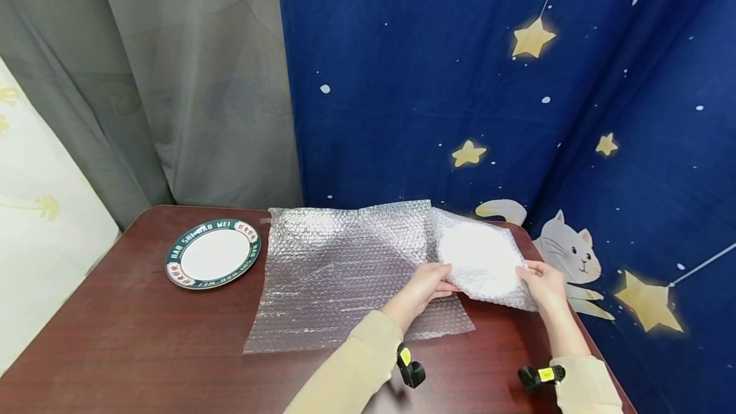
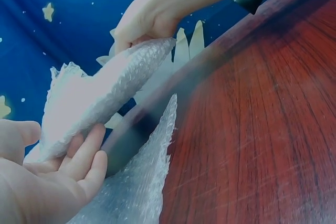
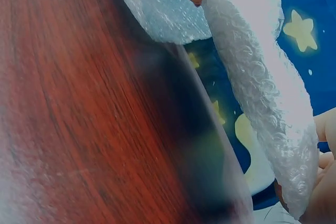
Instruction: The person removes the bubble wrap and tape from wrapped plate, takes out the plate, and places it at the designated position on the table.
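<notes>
Both hands hold a bubble-wrapped plate [image 1: 480, 257] up at the right end of the table; its round white face shows blurrily through the wrap. My left hand [image 1: 424, 287] grips the near left edge, fingers beneath and thumb above, as the left wrist view shows with the left hand [image 2: 58, 177] low in the picture. At the opposite edge my right hand [image 1: 543, 283] pinches the wrap between thumb and fingers. A flat sheet of bubble wrap [image 1: 339, 280] lies on the table, partly under the left hand and wrist.
On the left of the dark red wooden table [image 1: 144, 337] lies a plate [image 1: 214, 253] with a green lettered rim. Grey curtain [image 1: 201, 82] and blue star-patterned curtain [image 1: 402, 82] hang behind the table. The table's right edge runs close by the right forearm.
</notes>
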A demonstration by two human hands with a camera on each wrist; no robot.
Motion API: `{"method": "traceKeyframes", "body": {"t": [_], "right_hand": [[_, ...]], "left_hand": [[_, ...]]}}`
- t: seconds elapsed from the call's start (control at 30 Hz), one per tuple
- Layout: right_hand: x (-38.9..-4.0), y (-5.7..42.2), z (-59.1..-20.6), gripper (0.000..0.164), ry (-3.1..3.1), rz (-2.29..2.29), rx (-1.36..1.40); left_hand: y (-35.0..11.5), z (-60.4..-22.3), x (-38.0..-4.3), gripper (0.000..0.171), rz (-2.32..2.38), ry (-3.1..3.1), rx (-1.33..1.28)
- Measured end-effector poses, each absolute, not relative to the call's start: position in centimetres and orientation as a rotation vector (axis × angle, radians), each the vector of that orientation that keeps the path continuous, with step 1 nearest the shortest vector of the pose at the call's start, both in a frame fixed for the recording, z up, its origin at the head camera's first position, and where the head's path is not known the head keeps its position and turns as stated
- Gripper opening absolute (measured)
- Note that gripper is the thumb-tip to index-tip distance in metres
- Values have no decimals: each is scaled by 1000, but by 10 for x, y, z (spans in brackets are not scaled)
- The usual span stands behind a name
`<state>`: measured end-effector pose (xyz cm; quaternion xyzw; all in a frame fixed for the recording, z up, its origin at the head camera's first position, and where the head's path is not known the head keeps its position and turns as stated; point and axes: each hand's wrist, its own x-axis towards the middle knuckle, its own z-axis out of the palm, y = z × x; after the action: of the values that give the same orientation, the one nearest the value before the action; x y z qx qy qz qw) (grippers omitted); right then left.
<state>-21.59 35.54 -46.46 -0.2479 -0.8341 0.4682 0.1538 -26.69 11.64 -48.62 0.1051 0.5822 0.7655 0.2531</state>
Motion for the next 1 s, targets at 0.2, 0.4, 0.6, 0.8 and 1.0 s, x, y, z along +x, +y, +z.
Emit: {"method": "traceKeyframes", "body": {"t": [0.2, 0.4, 0.6, 0.8, 1.0], "right_hand": [[-212, 346, -458, 41, -2424, 1341, -700], [-212, 335, -454, 37, -2413, 1349, -688], [-212, 325, -451, 37, -2437, 1345, -652], [-214, 314, -450, 34, -2409, 1363, -623], [-215, 300, -450, 33, -2354, 1420, -589]], "left_hand": [[107, -484, -266, 26, 2067, 1648, 315], [94, -480, -268, 18, 2064, 1681, 325], [80, -478, -270, 22, 2047, 1725, 340], [66, -475, -271, 27, 2018, 1774, 376], [52, -473, -273, 25, 1984, 1833, 417]]}}
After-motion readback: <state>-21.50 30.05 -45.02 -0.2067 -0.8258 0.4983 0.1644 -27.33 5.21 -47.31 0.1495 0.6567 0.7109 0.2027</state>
